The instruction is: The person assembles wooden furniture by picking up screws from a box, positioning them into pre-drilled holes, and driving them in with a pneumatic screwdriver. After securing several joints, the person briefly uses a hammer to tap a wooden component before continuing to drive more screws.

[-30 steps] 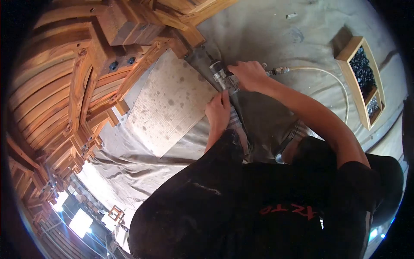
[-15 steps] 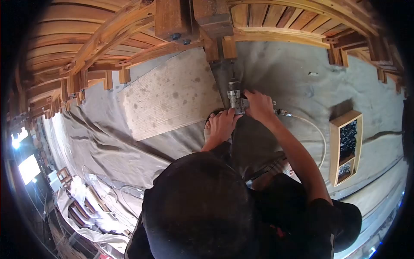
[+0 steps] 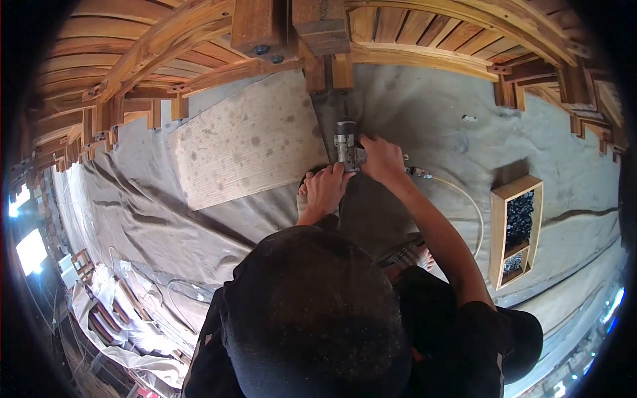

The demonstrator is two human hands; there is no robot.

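Note:
A metal air impact wrench (image 3: pixel 346 142) points away from me toward the wooden furniture legs, with a dark socket end at its front. My right hand (image 3: pixel 383 161) is closed around its grip from the right side. Just behind and left of the wrench, my left hand (image 3: pixel 323 191) has its fingers curled, and its thumb reaches the tool's rear. What lies under those left fingers is mostly hidden; a dark rounded edge shows beside them. A pale air hose (image 3: pixel 468 194) runs from a metal coupling (image 3: pixel 418 172) below the right hand.
Slatted wooden furniture (image 3: pixel 252 69) with bolted legs (image 3: pixel 262 26) spans the top. A spotted cardboard sheet (image 3: pixel 249 139) lies on the grey cloth (image 3: pixel 424 106) at left. On the right stands a two-compartment wooden box (image 3: pixel 497 232) of small dark hardware. A capped head fills the lower middle.
The whole view has shifted slightly, so the scene sits further left. Both hands and the wrench keep nearly the same position relative to the furniture.

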